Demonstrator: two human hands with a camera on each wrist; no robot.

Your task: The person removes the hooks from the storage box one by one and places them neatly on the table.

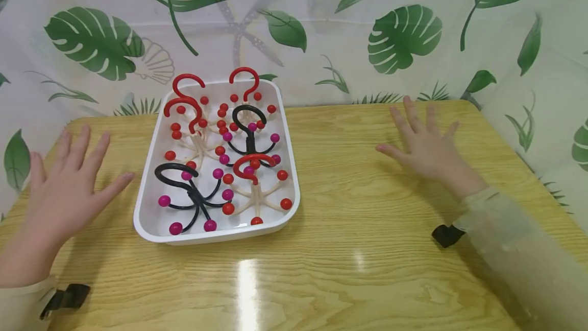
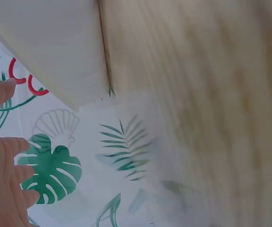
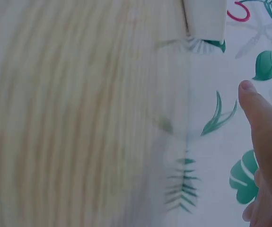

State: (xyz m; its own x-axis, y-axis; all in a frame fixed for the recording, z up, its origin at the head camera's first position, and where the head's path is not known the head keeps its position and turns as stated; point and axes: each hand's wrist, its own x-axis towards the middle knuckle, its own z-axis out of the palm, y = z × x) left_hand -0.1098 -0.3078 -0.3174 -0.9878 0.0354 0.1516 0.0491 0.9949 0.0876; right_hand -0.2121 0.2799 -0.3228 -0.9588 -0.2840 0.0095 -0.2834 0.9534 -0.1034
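A white plastic tray (image 1: 146, 188) stands left of the middle of the table. In it are several multi-arm hook hangers. Two are black with magenta ball tips: a front one (image 1: 195, 197) and one farther back (image 1: 250, 142). The others have red hooks, cream arms and red balls, such as the front right hanger (image 1: 256, 195). My left hand (image 1: 69, 183) is held apart from the tray's left side, fingers spread and straight, holding nothing. Well to the right of the tray, my right hand (image 1: 424, 149) has its fingers spread and nothing in it.
The wooden table (image 1: 349, 208) reaches back to a white cloth (image 1: 340, 40) printed with green leaves. Black straps (image 1: 447, 235) hang at both sleeves. In both wrist views, the tray's outer wall (image 2: 55, 47) rises beside the table surface.
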